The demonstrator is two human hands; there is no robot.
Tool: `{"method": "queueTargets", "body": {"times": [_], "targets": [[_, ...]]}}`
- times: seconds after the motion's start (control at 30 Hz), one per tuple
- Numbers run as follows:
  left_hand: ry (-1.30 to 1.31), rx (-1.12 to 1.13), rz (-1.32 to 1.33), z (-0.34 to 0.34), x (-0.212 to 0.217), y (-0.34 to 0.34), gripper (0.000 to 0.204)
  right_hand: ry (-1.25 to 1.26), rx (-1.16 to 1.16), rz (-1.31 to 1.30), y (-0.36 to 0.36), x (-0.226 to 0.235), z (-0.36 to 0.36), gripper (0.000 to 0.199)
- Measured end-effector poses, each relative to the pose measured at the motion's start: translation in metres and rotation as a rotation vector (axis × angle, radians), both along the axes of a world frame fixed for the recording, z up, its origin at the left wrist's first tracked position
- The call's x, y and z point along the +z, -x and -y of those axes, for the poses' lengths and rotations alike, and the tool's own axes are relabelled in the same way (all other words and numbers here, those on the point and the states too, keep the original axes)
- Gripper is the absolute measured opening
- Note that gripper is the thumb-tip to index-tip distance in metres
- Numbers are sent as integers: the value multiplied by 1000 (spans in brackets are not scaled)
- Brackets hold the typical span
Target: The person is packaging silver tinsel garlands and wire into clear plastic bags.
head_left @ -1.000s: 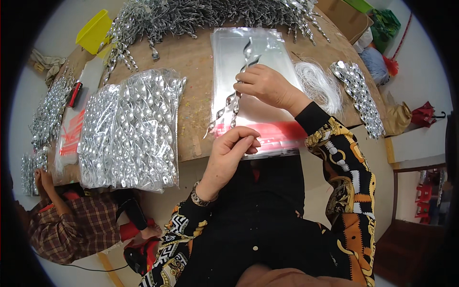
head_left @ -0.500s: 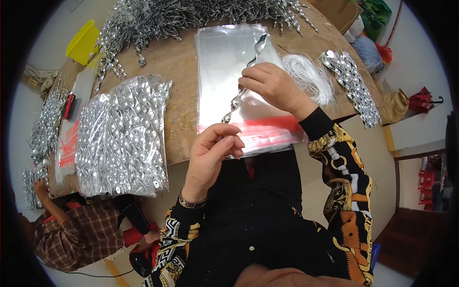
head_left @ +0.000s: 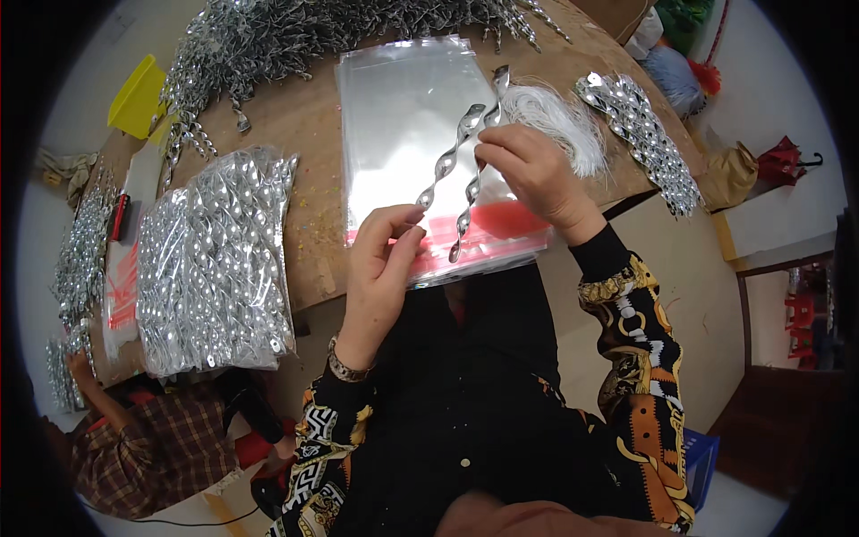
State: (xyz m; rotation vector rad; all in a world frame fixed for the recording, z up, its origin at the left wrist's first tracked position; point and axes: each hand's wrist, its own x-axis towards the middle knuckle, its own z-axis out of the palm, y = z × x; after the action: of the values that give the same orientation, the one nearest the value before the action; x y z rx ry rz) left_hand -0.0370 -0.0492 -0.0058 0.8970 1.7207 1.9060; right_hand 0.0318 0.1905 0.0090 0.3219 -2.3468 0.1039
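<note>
Spiral strips [head_left: 452, 161], 2, pinched by left hand [head_left: 380, 259] and right hand [head_left: 532, 170] above bag stack [head_left: 403, 98].

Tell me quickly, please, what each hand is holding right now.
Left hand: fingers pinched on the lower end of a shiny silver twisted spiral strip.
Right hand: fingers closed on a second silver spiral strip.

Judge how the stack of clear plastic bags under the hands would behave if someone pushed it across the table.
The stack of clear plastic bags looks glossy and thin, so the top sheets would probably slide off one another rather than move together. Its near edge overhangs the wooden table and droops, suggesting it is floppy. It seems light, so the right hand could easily shift it.
</note>
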Motion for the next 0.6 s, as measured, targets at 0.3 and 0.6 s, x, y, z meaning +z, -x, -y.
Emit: {"method": "queueTargets", "body": {"times": [0.3,0.6], "targets": [[383,189,-1131,-29,8,4,28,-44,68,-67,-10,8,22,21],[522,150,-1134,-43,-13,23,28,-83,87,-56,-37,-4,33,22]]}}
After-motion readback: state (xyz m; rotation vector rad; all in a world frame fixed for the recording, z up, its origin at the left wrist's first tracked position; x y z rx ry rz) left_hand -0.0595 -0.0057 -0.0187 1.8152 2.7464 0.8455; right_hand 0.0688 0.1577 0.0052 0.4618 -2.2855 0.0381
